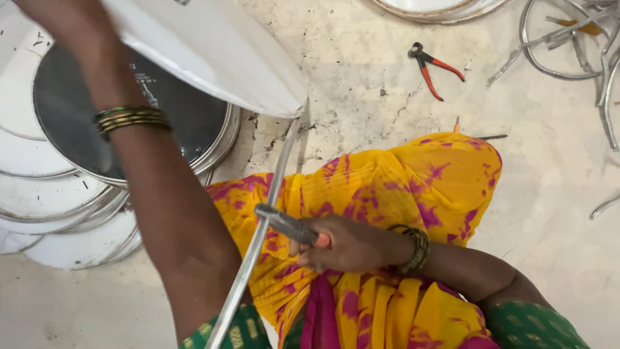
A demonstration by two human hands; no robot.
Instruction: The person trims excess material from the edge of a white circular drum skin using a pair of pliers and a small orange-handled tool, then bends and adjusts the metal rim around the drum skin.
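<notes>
Steel rim (258,239) runs slantwise over the yellow cloth (400,187) on the person's lap. Right hand (345,244) is clenched around pliers (287,225), whose nose meets the rim. Left hand (55,16) is raised at a white disc (213,48); its fingers are cut off, grip unclear. More discs (64,194) are stacked nearby, red pliers (431,66) well apart.

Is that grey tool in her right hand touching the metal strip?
Touching. The head view shows the tool tip meeting the metal strip with no gap, gripped in the right hand.
</notes>
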